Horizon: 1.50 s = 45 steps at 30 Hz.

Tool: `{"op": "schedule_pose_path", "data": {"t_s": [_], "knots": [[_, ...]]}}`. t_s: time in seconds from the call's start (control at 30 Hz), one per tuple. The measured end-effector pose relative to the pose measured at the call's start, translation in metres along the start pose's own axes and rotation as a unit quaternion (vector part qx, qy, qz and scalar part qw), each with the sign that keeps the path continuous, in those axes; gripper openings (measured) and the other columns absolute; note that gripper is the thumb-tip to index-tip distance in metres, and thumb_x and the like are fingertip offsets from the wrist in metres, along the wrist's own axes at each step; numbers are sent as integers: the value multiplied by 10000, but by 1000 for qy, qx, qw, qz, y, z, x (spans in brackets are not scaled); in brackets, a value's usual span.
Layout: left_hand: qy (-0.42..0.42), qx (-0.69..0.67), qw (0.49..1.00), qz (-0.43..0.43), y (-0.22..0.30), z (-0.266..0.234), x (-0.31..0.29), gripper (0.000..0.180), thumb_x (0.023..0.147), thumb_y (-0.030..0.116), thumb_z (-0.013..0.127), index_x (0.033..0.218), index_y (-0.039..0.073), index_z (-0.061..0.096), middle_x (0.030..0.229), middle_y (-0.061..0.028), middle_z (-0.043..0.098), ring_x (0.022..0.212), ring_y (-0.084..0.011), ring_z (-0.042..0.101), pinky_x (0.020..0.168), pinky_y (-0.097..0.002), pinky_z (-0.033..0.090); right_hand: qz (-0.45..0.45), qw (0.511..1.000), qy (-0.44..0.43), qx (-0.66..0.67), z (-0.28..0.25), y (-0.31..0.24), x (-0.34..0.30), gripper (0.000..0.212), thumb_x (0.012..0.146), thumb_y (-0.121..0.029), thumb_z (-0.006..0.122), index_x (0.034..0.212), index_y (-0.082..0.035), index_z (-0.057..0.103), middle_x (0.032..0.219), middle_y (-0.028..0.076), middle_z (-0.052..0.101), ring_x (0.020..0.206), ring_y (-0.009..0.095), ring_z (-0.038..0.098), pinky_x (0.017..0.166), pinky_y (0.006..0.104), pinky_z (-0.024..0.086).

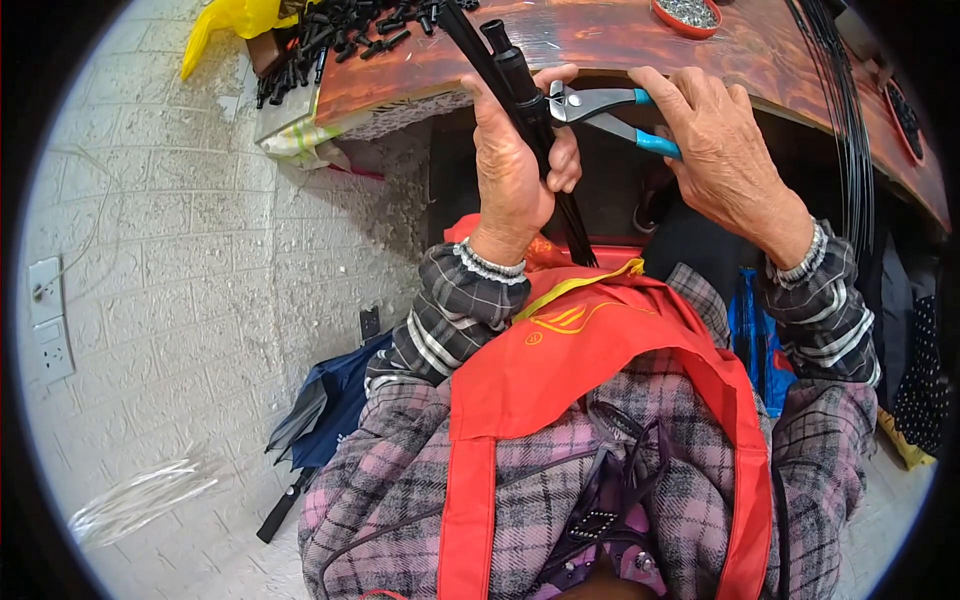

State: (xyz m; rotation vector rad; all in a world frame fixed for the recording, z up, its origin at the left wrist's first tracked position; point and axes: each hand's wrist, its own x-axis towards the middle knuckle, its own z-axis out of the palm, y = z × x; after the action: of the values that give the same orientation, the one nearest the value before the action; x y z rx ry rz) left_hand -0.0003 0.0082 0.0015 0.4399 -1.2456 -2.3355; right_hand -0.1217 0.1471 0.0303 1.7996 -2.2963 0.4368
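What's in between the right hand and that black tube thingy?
In the head view, blue-handled pliers lie between the right hand and the black tube. The right hand holds them, and their metal jaws are close beside the tube.

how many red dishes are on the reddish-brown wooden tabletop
2: one round red dish of silvery bits at the top edge of view, beyond the bare right hand; one red dish of black pieces near the right edge. Any outside the frame can't be counted.

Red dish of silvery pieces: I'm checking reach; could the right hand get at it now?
Probably yes: nothing visible stands between the right hand and the red dish, though pliers occupy that hand's grip.
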Motion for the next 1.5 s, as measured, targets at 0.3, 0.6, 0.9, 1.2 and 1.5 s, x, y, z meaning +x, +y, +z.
{"op": "schedule_pose_path", "data": {"t_s": [0.3, 0.6, 0.9, 1.2, 1.5], "knots": [[11, 5, 1000, 0, -1, 3, 1, 787, 756, 712, 205, 1017, 45, 533, 418, -1, 342, 326, -85, 290, 344, -215, 280, 54, 997, 1, 57, 10, -2, -1, 497, 664, -45, 627, 1111, -62, 411, 868, 124, 506, 801, 283, 520, 667, 361, 413], [20, 5, 1000, 11, -1, 1, 3, 770, 767, 695, 220, 1021, 38, 529, 425, 1, 345, 326, -83, 294, 336, -215, 280, 106, 976, 66, 180, 33, -8, 0, 164, 669, -62, 622, 783, -22, 510, 622, 161, 508, 592, 353, 522, 509, 372, 415], [17, -33, 999, 25, 1, 0, 2, 706, 820, 617, 242, 1089, 19, 502, 463, 2, 365, 340, -75, 308, 321, -204, 268, 137, 922, 27, 361, 32, -13, 6, 177, 683, -100, 649, 706, 2, 507, 539, 169, 445, 467, 324, 395, 447, 328, 359], [46, -28, 999, -3, 5, 7, -4, 762, 786, 664, 245, 1126, 19, 467, 432, 5, 337, 326, -81, 286, 329, -217, 255, 180, 875, 5, 449, 43, -14, 6, 142, 682, -110, 624, 653, -25, 514, 512, 112, 483, 483, 202, 499, 465, 329, 386], [36, -7, 999, 40, -25, -14, 10, 774, 782, 666, 251, 1132, 1, 437, 441, 1, 360, 342, -79, 312, 338, -212, 273, 185, 919, 112, 329, 44, 32, 30, 140, 650, -106, 629, 692, -20, 527, 551, 9, 514, 515, 86, 475, 497, 245, 398]]}}
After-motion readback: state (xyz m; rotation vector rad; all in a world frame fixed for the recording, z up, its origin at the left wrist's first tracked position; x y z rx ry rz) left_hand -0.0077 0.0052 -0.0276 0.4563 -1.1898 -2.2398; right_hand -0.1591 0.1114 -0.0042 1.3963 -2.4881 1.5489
